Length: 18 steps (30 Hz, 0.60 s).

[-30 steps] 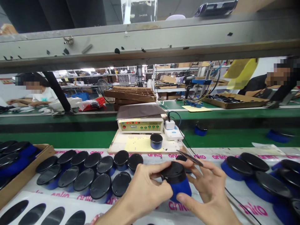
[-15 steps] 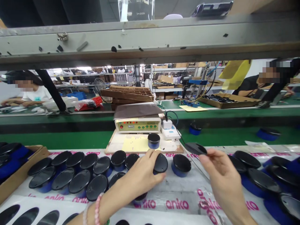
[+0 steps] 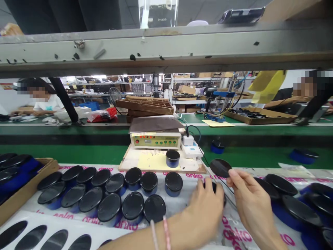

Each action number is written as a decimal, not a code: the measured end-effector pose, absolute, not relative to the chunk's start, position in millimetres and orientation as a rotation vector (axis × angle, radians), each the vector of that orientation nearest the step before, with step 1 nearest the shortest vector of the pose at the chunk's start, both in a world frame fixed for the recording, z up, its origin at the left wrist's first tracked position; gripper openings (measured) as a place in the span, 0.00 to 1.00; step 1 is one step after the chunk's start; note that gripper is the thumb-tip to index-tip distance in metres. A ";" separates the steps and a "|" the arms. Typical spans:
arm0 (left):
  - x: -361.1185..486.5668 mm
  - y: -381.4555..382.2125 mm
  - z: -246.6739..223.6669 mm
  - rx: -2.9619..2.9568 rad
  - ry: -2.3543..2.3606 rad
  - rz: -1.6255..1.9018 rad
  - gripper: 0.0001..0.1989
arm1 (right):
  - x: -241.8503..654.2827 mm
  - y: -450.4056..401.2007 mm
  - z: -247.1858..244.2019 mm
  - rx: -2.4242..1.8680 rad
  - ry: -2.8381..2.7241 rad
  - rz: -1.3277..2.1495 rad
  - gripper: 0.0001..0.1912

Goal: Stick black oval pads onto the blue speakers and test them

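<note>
My left hand (image 3: 205, 208), with bracelets at the wrist, has its fingers curled over a black-topped round container at the middle right of the bench; most of that container is hidden beneath the fingers. Between thumb and fingertips my right hand (image 3: 251, 201) pinches the edge of a thin black disc (image 3: 220, 168), held above the bench just right of the left hand. A blue container with a black top (image 3: 173, 184) stands left of my left hand. Rows of similar containers (image 3: 132, 205) stand farther left on the printed white sheet (image 3: 179, 208).
A control box (image 3: 156, 140) sits on a board, with one container (image 3: 172, 158) before it. A cardboard box (image 3: 28, 191) of containers is at left; more containers (image 3: 299, 208) stand at right. A shelf beam (image 3: 166, 45) crosses above. Two people sit beyond the green belt (image 3: 96, 152).
My left hand has moved right, from one container to the one beside it. The disc in my right hand is now tilted with its face more visible. The view has shifted slightly.
</note>
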<state>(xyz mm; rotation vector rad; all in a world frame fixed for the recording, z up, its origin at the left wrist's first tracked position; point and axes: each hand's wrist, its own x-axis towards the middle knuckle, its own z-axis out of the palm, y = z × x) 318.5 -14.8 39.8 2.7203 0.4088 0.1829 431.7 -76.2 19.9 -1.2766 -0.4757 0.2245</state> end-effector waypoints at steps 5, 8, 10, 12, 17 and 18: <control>281.8 -20.2 30.5 2.515 0.540 0.190 0.31 | 430.5 -75.5 17.7 -1.262 -0.485 0.293 0.14; 265.7 -12.7 23.4 2.445 0.616 0.160 0.34 | 429.0 -74.9 12.8 -1.317 -0.548 0.311 0.14; 258.4 -9.1 17.0 2.412 0.588 0.143 0.39 | 428.1 -75.8 10.4 -1.394 -0.598 0.289 0.15; 252.9 -7.7 8.8 2.396 0.558 0.135 0.44 | 428.4 -78.5 12.2 -1.440 -0.633 0.241 0.17; 247.8 -5.3 -13.2 2.435 0.545 0.190 0.41 | 452.2 -79.0 39.8 -1.608 -0.850 0.228 0.40; 248.2 -4.5 -17.5 2.456 0.542 0.214 0.41 | 463.4 -73.9 46.7 -1.714 -0.909 0.226 0.43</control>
